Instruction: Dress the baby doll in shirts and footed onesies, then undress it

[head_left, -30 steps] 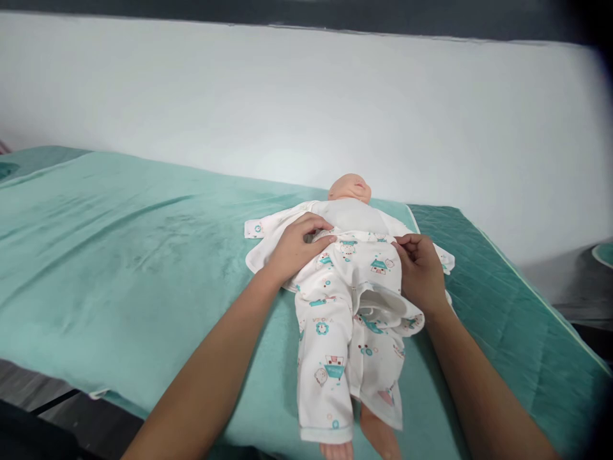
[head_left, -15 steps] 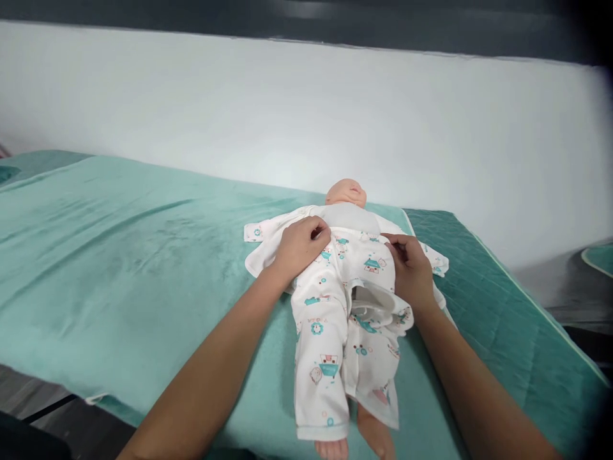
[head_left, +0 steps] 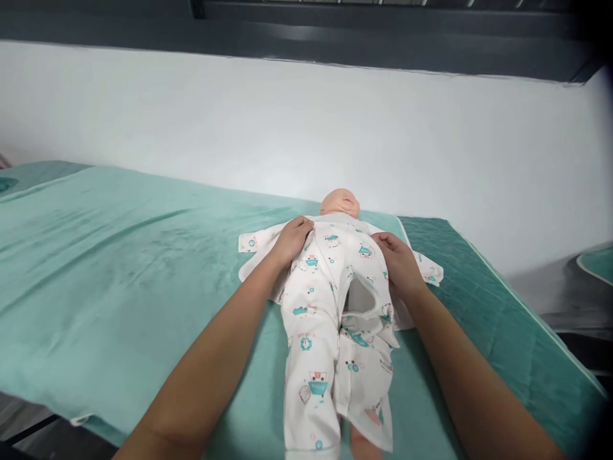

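— Starting at the left edge of the surface: seeing a pale green blanket [head_left: 119,255] smoothed flat there, hanging over the near edge and meeting a white wall [head_left: 287,128] along the far edge.

— Moving right, then?

— Meeting the left hand [head_left: 290,239], reaching in across the near edge on a bare forearm. Resting partly over a white sleeve [head_left: 251,241] that spreads flat toward the left, and pressing against the doll at the shoulder.

— Spread or closed?

— Closed. Bent close together and clamped on the top corner of the printed garment [head_left: 311,300].

— And placing the doll?

— Placing the doll [head_left: 339,203] a little right of the middle of the surface, on its back, with the head toward the far edge and close to the wall. Covered from chest to ankle by the printed garment, both legs pointing at the near edge, with a bare foot [head_left: 363,448] poking out at the bottom. Showing white lining through an open gap [head_left: 359,297] at the hip.

— Going on past that?

— Finding the right hand [head_left: 397,265] just beside the gap, lying against the doll's other side. Keeping the thumb on top and the other fingers curled under, pinched on the garment's edge. Noting a second white sleeve [head_left: 431,276] laid out flat just beyond the knuckles.

— Anything toward the right edge?

— Ending on a darker quilted pad [head_left: 479,287], running from under that sleeve out to the right edge of the surface and down toward the near right corner.
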A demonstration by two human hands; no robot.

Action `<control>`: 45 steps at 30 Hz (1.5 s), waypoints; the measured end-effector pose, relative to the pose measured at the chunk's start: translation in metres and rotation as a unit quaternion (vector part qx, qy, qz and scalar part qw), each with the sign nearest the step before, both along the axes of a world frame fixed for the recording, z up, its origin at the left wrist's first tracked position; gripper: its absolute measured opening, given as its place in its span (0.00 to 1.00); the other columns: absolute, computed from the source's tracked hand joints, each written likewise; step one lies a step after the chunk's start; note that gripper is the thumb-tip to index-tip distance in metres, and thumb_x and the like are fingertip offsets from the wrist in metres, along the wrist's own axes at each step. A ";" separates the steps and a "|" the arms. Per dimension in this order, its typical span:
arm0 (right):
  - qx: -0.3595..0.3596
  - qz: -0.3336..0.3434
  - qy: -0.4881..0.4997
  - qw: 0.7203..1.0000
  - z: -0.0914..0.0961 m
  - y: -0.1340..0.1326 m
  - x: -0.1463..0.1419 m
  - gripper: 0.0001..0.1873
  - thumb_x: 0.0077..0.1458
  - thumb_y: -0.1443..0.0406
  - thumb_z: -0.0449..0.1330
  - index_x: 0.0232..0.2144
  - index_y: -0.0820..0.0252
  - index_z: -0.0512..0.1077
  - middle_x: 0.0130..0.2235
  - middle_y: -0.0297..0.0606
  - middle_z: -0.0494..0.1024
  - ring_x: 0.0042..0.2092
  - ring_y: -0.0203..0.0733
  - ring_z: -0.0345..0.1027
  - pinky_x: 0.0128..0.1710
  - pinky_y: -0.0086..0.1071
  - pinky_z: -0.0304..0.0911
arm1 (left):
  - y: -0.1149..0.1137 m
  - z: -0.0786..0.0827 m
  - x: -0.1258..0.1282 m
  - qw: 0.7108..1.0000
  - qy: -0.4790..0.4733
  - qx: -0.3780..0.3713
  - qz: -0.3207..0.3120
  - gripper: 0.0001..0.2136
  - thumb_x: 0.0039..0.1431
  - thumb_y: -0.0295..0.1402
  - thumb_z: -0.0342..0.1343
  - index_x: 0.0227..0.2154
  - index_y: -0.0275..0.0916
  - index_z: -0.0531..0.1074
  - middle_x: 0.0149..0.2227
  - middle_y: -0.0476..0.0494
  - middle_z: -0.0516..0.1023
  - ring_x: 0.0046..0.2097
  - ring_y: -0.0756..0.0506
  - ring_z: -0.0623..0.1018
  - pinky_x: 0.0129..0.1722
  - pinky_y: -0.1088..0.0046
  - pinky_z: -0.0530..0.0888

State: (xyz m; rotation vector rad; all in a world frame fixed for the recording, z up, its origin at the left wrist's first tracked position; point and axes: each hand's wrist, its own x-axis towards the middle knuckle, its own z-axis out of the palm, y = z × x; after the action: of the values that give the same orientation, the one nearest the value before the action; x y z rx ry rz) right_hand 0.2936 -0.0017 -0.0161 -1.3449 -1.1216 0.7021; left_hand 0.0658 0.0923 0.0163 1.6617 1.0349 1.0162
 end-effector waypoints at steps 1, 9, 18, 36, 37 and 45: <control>0.006 0.003 -0.007 1.000 0.001 -0.001 -0.001 0.18 0.53 0.48 0.61 0.35 0.55 0.71 0.31 0.33 0.76 0.29 0.38 0.66 0.28 0.31 0.60 | -0.001 -0.001 0.001 1.000 0.005 0.009 0.007 0.10 0.59 0.37 0.51 0.25 0.40 0.67 0.27 0.49 0.70 0.32 0.47 0.69 0.33 0.70 0.65; 0.032 -0.025 -0.090 0.995 0.007 0.001 -0.001 0.11 0.52 0.55 0.62 0.30 0.55 0.69 0.34 0.36 0.74 0.36 0.41 0.68 0.36 0.34 0.64 | -0.004 -0.005 0.001 0.969 0.101 0.225 -0.023 0.10 0.63 0.42 0.50 0.33 0.41 0.68 0.35 0.47 0.73 0.40 0.45 0.71 0.43 0.69 0.66; 0.048 0.028 -0.234 0.971 0.006 0.008 0.003 0.12 0.62 0.54 0.53 0.30 0.54 0.65 0.64 0.40 0.65 0.62 0.48 0.60 0.57 0.45 0.54 | 0.010 0.004 -0.003 0.988 0.060 0.101 -0.099 0.10 0.61 0.41 0.53 0.29 0.41 0.65 0.47 0.44 0.78 0.50 0.42 0.75 0.47 0.65 0.68; -0.066 -0.114 -0.381 0.915 0.018 0.047 0.012 0.16 0.61 0.52 0.49 0.29 0.53 0.69 0.29 0.36 0.76 0.33 0.45 0.64 0.32 0.35 0.50 | 0.056 -0.008 0.008 0.984 0.146 0.087 0.052 0.10 0.58 0.33 0.53 0.23 0.42 0.60 0.23 0.49 0.67 0.28 0.46 0.67 0.32 0.69 0.63; -0.067 -0.117 -0.367 0.920 0.016 0.048 0.011 0.16 0.61 0.52 0.50 0.29 0.53 0.69 0.30 0.36 0.76 0.33 0.45 0.65 0.32 0.35 0.51 | 0.056 -0.009 0.011 0.982 0.153 0.096 0.063 0.11 0.58 0.31 0.54 0.23 0.42 0.60 0.24 0.49 0.68 0.29 0.45 0.68 0.33 0.68 0.64; -0.021 -0.098 -0.235 0.967 0.006 0.042 0.007 0.13 0.56 0.52 0.57 0.33 0.54 0.71 0.39 0.36 0.79 0.41 0.46 0.70 0.42 0.38 0.60 | 0.045 -0.019 0.016 0.971 0.172 0.154 0.066 0.03 0.58 0.31 0.54 0.30 0.42 0.66 0.34 0.44 0.74 0.37 0.43 0.73 0.40 0.65 0.68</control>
State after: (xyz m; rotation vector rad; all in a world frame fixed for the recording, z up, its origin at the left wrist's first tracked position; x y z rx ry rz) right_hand 0.3010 0.0406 -0.0099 -1.6834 -1.3234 0.2657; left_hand 0.0823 0.1374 -0.0026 2.1003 1.2766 1.0374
